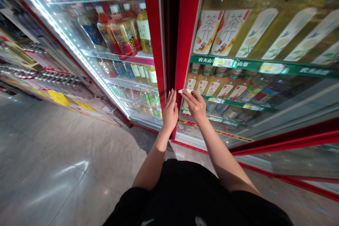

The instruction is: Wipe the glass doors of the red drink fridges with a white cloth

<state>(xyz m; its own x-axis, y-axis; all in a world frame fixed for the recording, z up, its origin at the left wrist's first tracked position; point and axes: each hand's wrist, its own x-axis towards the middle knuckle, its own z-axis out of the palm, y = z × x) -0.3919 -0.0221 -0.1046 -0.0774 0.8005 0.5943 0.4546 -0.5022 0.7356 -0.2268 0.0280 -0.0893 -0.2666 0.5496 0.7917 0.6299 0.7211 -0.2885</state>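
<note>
My right hand (196,104) holds a small piece of white cloth or tissue (182,91), pressed under the fingertips at the left edge of the right cooler's glass door. Which of the two it is, I cannot tell. The red door frame (185,31) runs up just beside it. My left hand (171,111) is open, fingers stretched out and held close together, along the dark gap (170,42) between the two coolers. Nothing shows in it, though its palm side is partly hidden. Behind the glass near my right hand stand small tea bottles (213,84).
Large tea bottles (227,31) fill the right cooler's upper shelf, above a green label strip (246,64). The left cooler (154,24) holds rows of bottled drinks. Stocked shelves (45,63) stand farther left. Shiny grey tiles (66,155) cover the floor.
</note>
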